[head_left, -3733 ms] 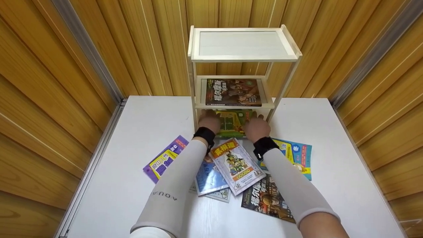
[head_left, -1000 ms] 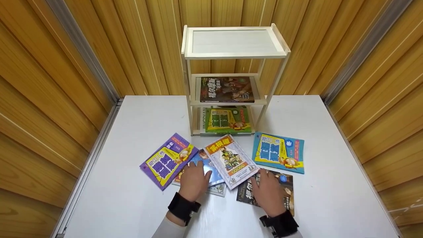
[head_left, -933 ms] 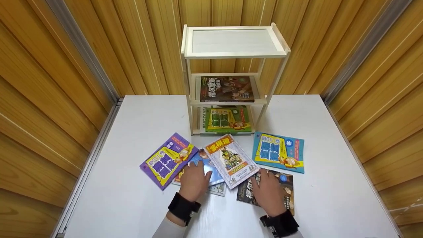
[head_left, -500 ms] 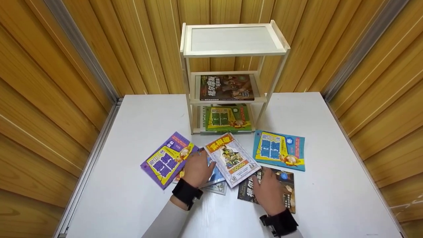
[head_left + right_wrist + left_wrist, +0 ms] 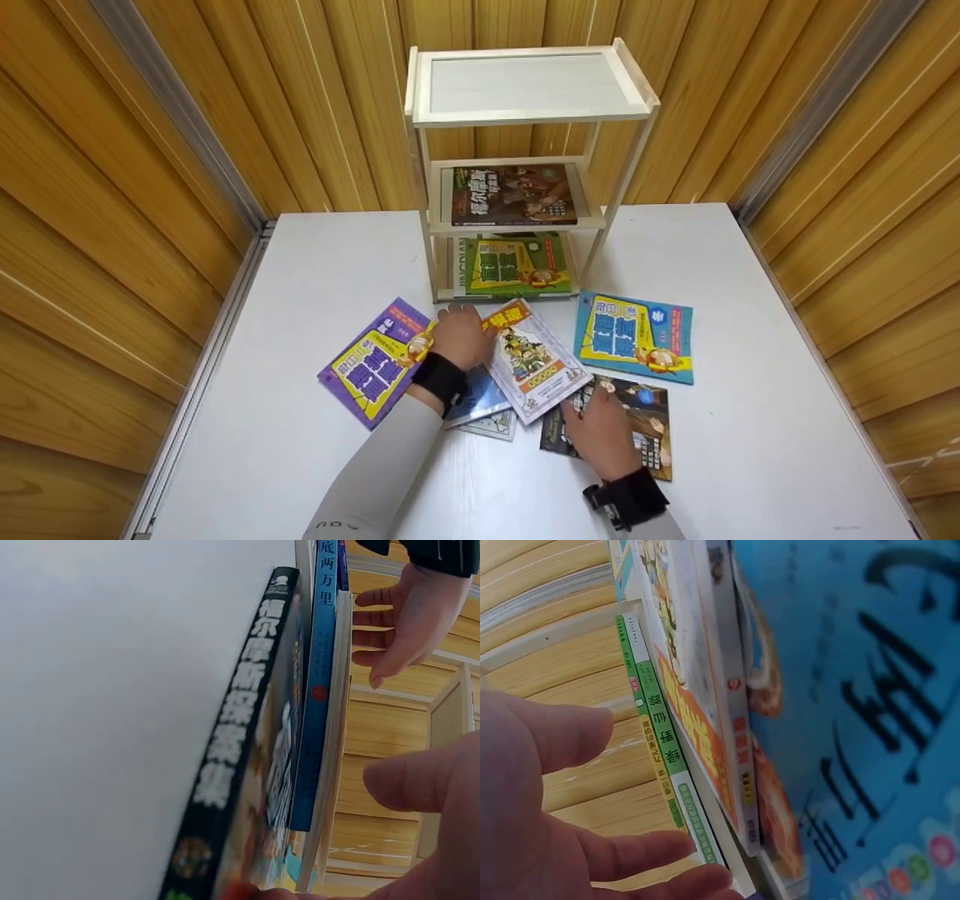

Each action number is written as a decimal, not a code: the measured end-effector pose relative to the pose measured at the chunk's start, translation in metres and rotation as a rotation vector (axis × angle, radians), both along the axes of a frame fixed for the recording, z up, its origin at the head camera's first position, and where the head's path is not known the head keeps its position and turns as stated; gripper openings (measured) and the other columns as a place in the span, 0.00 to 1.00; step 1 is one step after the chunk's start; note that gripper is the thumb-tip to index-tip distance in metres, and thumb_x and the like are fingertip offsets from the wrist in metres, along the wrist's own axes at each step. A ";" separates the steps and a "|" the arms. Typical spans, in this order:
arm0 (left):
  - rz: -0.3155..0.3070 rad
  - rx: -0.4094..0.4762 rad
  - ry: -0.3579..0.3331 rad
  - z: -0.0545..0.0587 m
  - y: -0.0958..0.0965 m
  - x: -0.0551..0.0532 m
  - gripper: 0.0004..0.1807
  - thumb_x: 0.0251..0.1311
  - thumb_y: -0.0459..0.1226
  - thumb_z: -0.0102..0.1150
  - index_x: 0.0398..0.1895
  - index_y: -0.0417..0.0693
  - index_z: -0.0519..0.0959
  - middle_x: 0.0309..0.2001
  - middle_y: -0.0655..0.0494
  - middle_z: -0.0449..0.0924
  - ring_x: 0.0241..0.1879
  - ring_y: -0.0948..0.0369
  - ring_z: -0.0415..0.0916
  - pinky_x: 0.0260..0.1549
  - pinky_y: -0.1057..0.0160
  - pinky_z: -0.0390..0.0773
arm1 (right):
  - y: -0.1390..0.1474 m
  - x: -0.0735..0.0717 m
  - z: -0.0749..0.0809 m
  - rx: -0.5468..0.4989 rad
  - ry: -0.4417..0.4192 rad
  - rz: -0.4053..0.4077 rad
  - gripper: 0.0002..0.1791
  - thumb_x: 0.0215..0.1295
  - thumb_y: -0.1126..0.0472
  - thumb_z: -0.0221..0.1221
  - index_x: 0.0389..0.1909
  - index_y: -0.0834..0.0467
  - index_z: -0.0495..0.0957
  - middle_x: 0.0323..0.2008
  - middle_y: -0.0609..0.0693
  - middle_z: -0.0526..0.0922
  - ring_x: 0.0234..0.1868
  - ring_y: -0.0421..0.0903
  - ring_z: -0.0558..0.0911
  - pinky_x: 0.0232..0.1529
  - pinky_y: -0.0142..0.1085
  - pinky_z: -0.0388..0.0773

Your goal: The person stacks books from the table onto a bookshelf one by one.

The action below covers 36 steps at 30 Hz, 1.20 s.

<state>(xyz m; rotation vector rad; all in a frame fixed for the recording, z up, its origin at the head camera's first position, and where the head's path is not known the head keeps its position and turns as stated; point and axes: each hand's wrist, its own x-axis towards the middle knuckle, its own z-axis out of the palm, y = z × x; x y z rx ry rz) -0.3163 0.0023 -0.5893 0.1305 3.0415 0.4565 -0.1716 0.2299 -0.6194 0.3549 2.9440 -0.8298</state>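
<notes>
My left hand (image 5: 461,337) hovers over the upper left edge of a white-and-orange comic book (image 5: 534,367). Its thumb and fingers are spread, clear of the books in the left wrist view. Under that comic lies a blue book (image 5: 480,397), partly covered, over another pale book (image 5: 495,426). My right hand (image 5: 601,435) is over a dark book (image 5: 651,420), near the comic's lower right corner. In the right wrist view the thumb stands apart, and the fingertips are mostly hidden at the bottom by the dark book's edge.
A purple book (image 5: 375,364) lies left and a teal book (image 5: 630,337) right on the white table (image 5: 765,450). Behind stands a wooden rack (image 5: 529,82) with a brown book (image 5: 517,195) on its middle shelf and green books (image 5: 517,262) on the bottom one.
Both hands have come back from the bottom shelf to the loose books. Lately my left hand slid forward from the blue book to the comic's upper edge. The right hand barely moved.
</notes>
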 end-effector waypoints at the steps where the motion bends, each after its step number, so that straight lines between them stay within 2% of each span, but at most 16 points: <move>1: 0.002 -0.006 -0.013 -0.001 0.001 -0.001 0.40 0.74 0.60 0.58 0.66 0.30 0.77 0.59 0.33 0.80 0.59 0.39 0.78 0.53 0.42 0.83 | -0.001 -0.001 0.000 0.002 -0.014 0.006 0.45 0.77 0.45 0.59 0.71 0.83 0.59 0.59 0.81 0.76 0.56 0.73 0.83 0.54 0.60 0.82; 6: 0.002 -0.023 -0.042 -0.006 0.006 -0.004 0.39 0.74 0.61 0.55 0.63 0.31 0.80 0.59 0.33 0.81 0.58 0.39 0.79 0.50 0.43 0.84 | -0.006 -0.006 -0.001 0.018 -0.034 0.008 0.47 0.76 0.43 0.60 0.72 0.81 0.59 0.54 0.76 0.78 0.44 0.66 0.86 0.40 0.54 0.83; 8: 0.003 -0.032 -0.056 -0.009 0.008 -0.004 0.39 0.74 0.62 0.54 0.60 0.32 0.81 0.57 0.35 0.81 0.56 0.41 0.79 0.48 0.43 0.84 | -0.007 -0.008 -0.001 0.003 -0.044 0.004 0.48 0.76 0.43 0.60 0.73 0.81 0.58 0.55 0.76 0.78 0.44 0.64 0.86 0.39 0.52 0.81; 12: -0.002 -0.048 -0.077 -0.011 0.009 -0.004 0.38 0.74 0.63 0.53 0.59 0.34 0.82 0.52 0.39 0.81 0.52 0.44 0.80 0.46 0.44 0.84 | -0.009 -0.010 0.000 -0.028 -0.058 0.000 0.50 0.76 0.42 0.59 0.74 0.82 0.55 0.60 0.78 0.76 0.49 0.66 0.85 0.45 0.55 0.82; 17: -0.021 -0.040 -0.093 -0.011 0.008 -0.007 0.39 0.73 0.63 0.53 0.59 0.35 0.82 0.56 0.37 0.80 0.51 0.42 0.82 0.44 0.43 0.85 | -0.009 -0.011 -0.001 -0.050 -0.023 -0.020 0.50 0.75 0.42 0.61 0.73 0.82 0.57 0.56 0.76 0.79 0.47 0.68 0.86 0.42 0.55 0.82; 22: -0.013 -0.046 -0.134 -0.013 0.008 -0.012 0.39 0.73 0.66 0.51 0.62 0.39 0.83 0.60 0.35 0.79 0.54 0.41 0.81 0.46 0.42 0.84 | -0.010 -0.011 -0.003 -0.060 0.006 -0.015 0.47 0.75 0.42 0.62 0.71 0.81 0.60 0.51 0.74 0.81 0.44 0.66 0.86 0.39 0.53 0.81; 26: 0.008 -0.100 -0.148 -0.012 0.014 -0.016 0.42 0.72 0.68 0.50 0.65 0.41 0.81 0.60 0.36 0.79 0.57 0.41 0.78 0.52 0.41 0.82 | -0.010 -0.011 -0.002 -0.054 0.003 -0.014 0.47 0.74 0.42 0.62 0.70 0.81 0.61 0.45 0.71 0.82 0.39 0.61 0.86 0.33 0.48 0.78; 29: 0.016 -0.134 -0.150 -0.011 0.020 -0.019 0.43 0.71 0.69 0.51 0.66 0.41 0.81 0.59 0.36 0.81 0.59 0.40 0.76 0.57 0.39 0.78 | -0.010 -0.012 -0.002 -0.055 -0.001 -0.027 0.47 0.74 0.42 0.62 0.71 0.80 0.61 0.44 0.70 0.82 0.38 0.60 0.86 0.32 0.47 0.77; 32: 0.020 -0.117 -0.156 -0.010 0.025 -0.020 0.41 0.70 0.67 0.54 0.66 0.41 0.80 0.59 0.37 0.81 0.60 0.40 0.76 0.60 0.37 0.75 | -0.010 -0.013 -0.002 -0.059 -0.009 -0.037 0.47 0.74 0.42 0.62 0.71 0.79 0.61 0.46 0.70 0.82 0.39 0.59 0.86 0.32 0.46 0.77; 36: 0.014 -0.085 -0.168 -0.008 0.029 -0.021 0.38 0.71 0.63 0.57 0.65 0.39 0.79 0.58 0.37 0.81 0.59 0.41 0.77 0.58 0.37 0.76 | -0.011 -0.013 -0.004 -0.050 0.001 -0.044 0.44 0.73 0.43 0.62 0.68 0.78 0.65 0.45 0.68 0.82 0.37 0.57 0.85 0.31 0.45 0.76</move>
